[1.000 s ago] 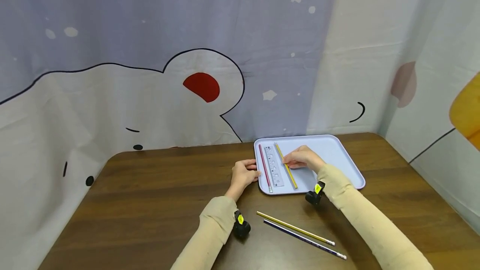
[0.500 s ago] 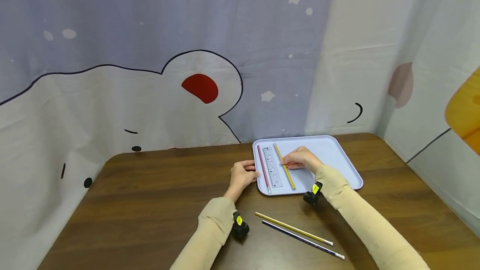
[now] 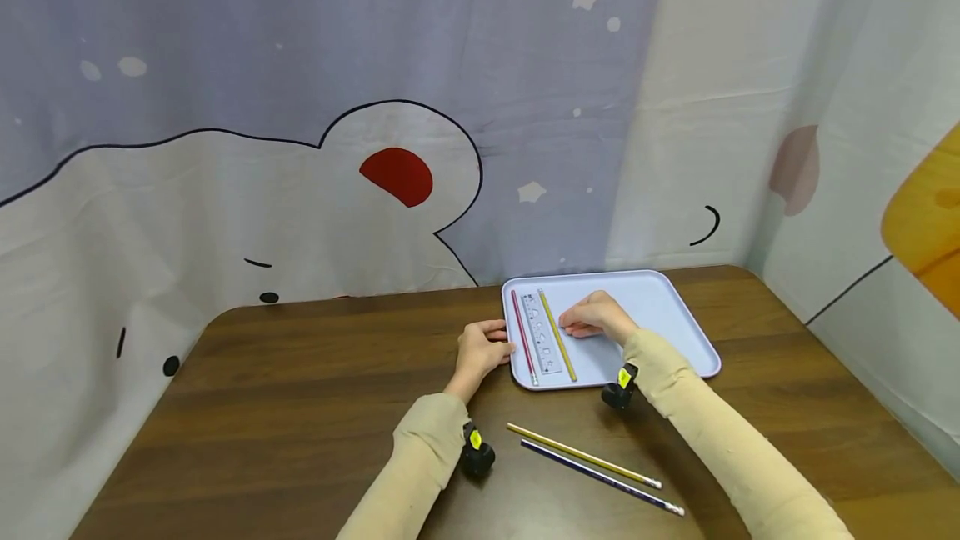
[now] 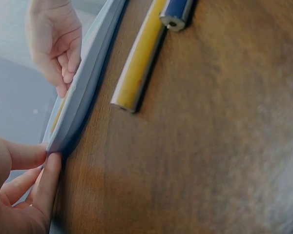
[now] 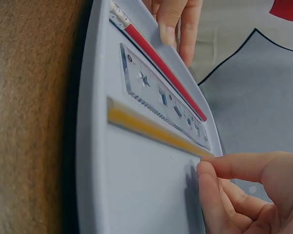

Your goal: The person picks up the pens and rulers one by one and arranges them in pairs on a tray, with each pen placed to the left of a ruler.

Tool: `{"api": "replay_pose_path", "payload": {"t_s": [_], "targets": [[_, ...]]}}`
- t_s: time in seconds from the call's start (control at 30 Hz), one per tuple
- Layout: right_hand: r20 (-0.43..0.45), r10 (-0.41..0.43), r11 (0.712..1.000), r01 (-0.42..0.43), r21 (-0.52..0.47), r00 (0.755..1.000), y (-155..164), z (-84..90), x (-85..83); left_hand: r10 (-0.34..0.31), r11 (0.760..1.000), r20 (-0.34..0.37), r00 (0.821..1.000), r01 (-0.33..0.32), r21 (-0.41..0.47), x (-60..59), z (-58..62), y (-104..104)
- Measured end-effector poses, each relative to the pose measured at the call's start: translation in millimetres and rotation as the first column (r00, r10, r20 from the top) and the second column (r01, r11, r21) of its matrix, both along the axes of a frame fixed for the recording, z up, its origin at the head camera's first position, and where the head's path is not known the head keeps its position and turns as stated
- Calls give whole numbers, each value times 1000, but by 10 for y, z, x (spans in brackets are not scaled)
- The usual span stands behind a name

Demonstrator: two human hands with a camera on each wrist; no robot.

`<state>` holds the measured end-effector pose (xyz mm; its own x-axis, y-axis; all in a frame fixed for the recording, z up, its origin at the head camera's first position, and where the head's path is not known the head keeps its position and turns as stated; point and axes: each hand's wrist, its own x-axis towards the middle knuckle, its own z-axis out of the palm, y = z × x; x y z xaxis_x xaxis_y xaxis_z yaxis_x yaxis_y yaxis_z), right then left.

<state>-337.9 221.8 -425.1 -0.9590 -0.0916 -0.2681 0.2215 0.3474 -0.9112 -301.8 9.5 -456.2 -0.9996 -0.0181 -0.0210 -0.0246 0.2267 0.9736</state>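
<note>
A pale lavender tray (image 3: 660, 307), rectangular with rounded corners and a low raised rim, is set on the far side of the brown wooden table (image 3: 337, 382). Its left rim is pinched between the thumb and fingers of the left hand (image 3: 480, 348). The right hand (image 3: 600, 317) is held over the tray floor, its fingers curled and thumb and forefinger closed tip to tip. Near the tray's left side, a transparent ruler (image 3: 542, 336) with cut-out shapes is laid flat, its scalloped edge turned toward a yellow pencil (image 3: 558, 336), which is seen just beside the right fingertips and is partly blurred in the right wrist view. Along the left rim, a red pencil (image 3: 523, 336) is placed, its white eraser toward the person.

The widest stretch of tray floor is found right of the yellow pencil, bounded by the rim; between ruler and pencils only narrow gaps are left.

Close behind the tray, a printed curtain (image 3: 525, 65) is hung. The near rim is crossed by the right sleeve (image 3: 727, 432), with a black wrist camera (image 3: 619, 390) strapped beside it. Between the forearms, a gold pencil (image 3: 584, 455) and a dark blue pencil (image 3: 602, 477) are laid nearly parallel on the table.
</note>
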Motion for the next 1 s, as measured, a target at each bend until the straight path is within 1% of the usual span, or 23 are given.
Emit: {"api": "replay_pose_path", "payload": {"t_s": [0.17, 0.37, 0.67, 0.87, 1.0], "targets": [[16, -9, 1000, 9, 14, 1000, 7, 18, 9, -1, 1000, -5, 1000, 1, -4, -6, -14, 0], [27, -3, 999, 2, 37, 1000, -5, 30, 0, 6, 1000, -4, 1000, -6, -17, -16, 6, -7], [-21, 2, 997, -1, 73, 1000, -82, 26, -3, -8, 1000, -5, 1000, 8, 2, -22, 23, -35], [-40, 3, 994, 2, 108, 999, -129, 24, 3, 2, 1000, 2, 1000, -2, -4, -29, 3, -43], [-43, -8, 994, 13, 111, 999, -160, 29, 12, 1, 1000, 2, 1000, -1, 0, -27, 2, -52]]}}
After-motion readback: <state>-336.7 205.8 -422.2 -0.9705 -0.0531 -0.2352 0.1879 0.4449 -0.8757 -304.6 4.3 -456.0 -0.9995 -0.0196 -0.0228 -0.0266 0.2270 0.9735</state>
